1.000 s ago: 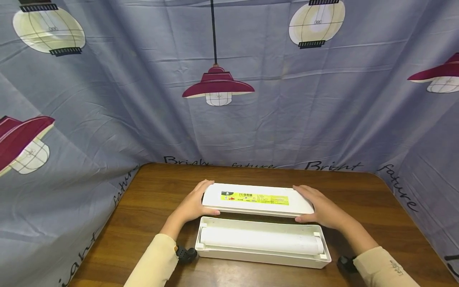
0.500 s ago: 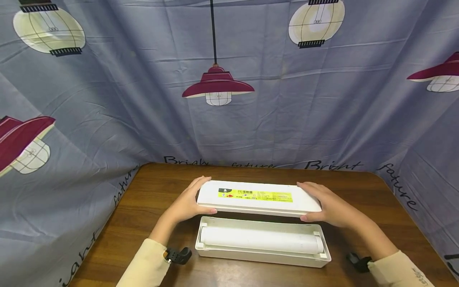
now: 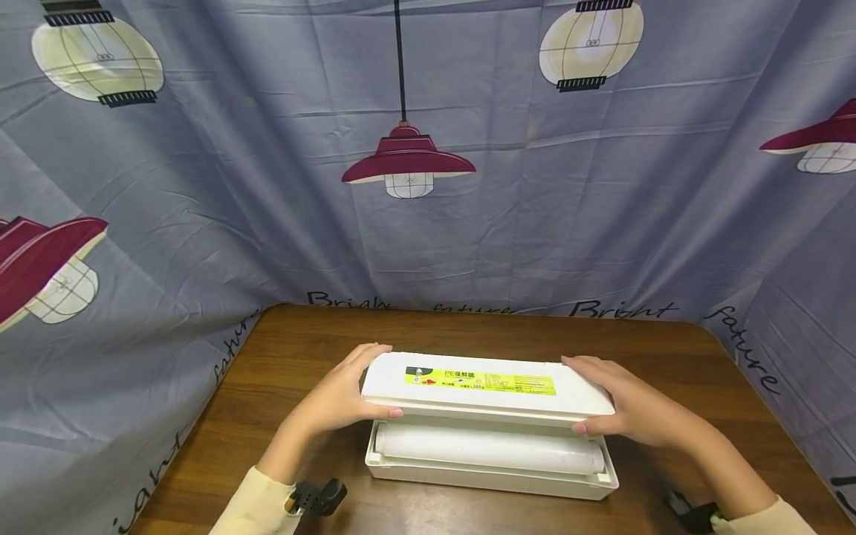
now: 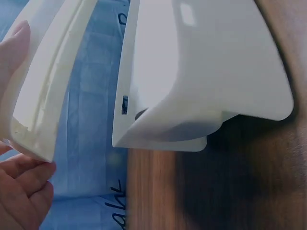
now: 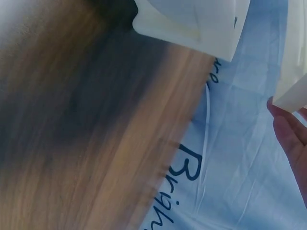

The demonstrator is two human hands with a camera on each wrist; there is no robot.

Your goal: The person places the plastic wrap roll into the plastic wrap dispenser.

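Observation:
A long white lid (image 3: 388, 379) with a yellow-green label is held above the table by both hands, one at each end. The left hand (image 3: 337, 394) grips its left end, thumb on the near side and fingers at the far edge. At the other end the right hand (image 3: 622, 401) grips it the same way. Below and nearer stands a white cling film box (image 3: 495, 483), with a white film roll (image 3: 488, 448) lying lengthwise inside. In the head view the lid covers the box's back edge. Both wrist views show a gap between lid (image 4: 43, 86) and box (image 5: 216, 28).
The brown wooden table (image 3: 301, 327) extends around the box on all sides. Behind it and at both sides hangs a blue-grey curtain (image 3: 508, 245) printed with lamps and lettering. Each wrist carries a dark strapped device (image 3: 319, 496).
Over the last second the lid rose and then came nearer, now overlapping the box's back edge in the head view. Both hands moved with it; the box stayed in place.

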